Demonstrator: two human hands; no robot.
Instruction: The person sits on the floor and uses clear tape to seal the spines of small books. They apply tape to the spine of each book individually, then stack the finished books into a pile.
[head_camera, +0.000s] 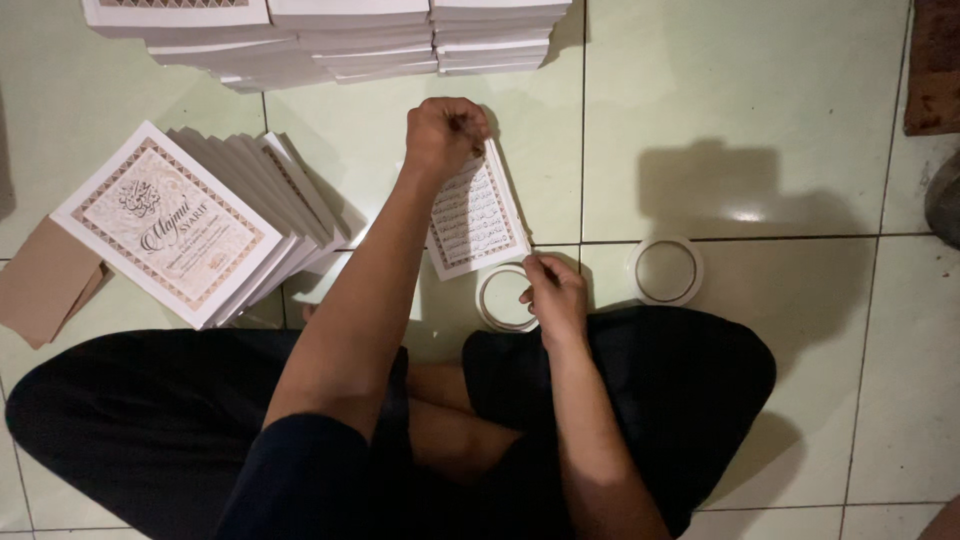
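I sit cross-legged on a tiled floor. A small white book (474, 220) with a patterned border and dense script lies in front of my knees. My left hand (443, 135) reaches over it and pinches its far top edge. My right hand (553, 295) rests at the book's near right corner, fingers pinched on the rim of a clear tape roll (498, 300) lying flat on the floor. Whether a strip of tape runs between the roll and the book is too fine to tell.
A second tape roll (666, 270) lies to the right. A fanned stack of white books (170, 225) sits at the left beside brown card (40, 285). More book stacks (330, 35) line the far edge. A dark mat (935, 65) is at top right.
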